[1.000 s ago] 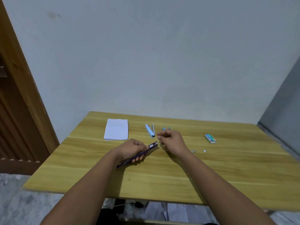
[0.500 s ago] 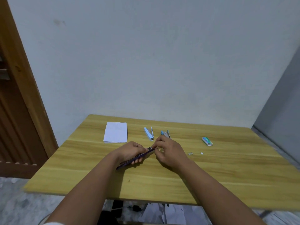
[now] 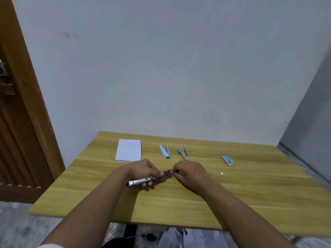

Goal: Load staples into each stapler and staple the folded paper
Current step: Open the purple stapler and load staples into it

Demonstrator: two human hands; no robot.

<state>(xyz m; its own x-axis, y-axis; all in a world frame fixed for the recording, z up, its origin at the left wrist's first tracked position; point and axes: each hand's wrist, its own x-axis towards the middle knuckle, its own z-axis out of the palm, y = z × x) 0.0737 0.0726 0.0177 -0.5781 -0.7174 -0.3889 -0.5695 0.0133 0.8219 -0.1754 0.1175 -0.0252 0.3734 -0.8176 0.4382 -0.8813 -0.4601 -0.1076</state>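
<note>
In the head view, a purple stapler [image 3: 149, 178] is held over the middle of a wooden desk [image 3: 250, 194]. It is gripped by the left hand [image 3: 143, 170], whose fingers are curled round its middle, so that its metal rear end sticks out on the near-left side of that hand. The front tip of the purple stapler is met by the right hand [image 3: 190, 171], whose fingertips are closed in a pinch at that tip; whether a strip of staples is held between them cannot be told.

Beyond the purple stapler, toward the wall, a light blue stapler [image 3: 164, 151] is seen lying opened on the desk. Just to the right of it lies a second blue stapler [image 3: 183, 153], with grey metal showing, its near end close to the right hand. Further left of the purple stapler and beyond it, a folded white paper [image 3: 128, 150] lies flat on the desk.

Well to the right of the purple stapler, a small green and white staple box [image 3: 227, 160] lies on the desk. Between that box and the right hand, two tiny pale pieces [image 3: 221, 173] are seen on the wood; what they are cannot be told.
</note>
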